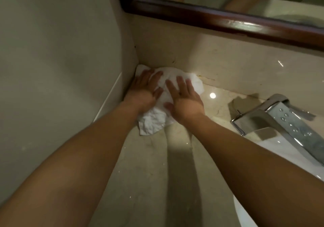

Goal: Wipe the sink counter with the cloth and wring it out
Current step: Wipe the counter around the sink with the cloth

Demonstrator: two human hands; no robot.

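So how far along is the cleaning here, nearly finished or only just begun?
Mid-wipe, as far as one picture shows. Both hands, left and right, press flat on the white cloth, pushed into the back corner of the counter by the wall. How much counter is already wiped cannot be told. Droplets show on the faucet. Wringing is not yet done: the cloth lies spread, not twisted.

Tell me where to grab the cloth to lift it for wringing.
Grab the cloth by its bunched near corner, coming from the front edge of the counter. That end sticks out free of the left hand and right hand, while the far end is wedged into the wall corner.
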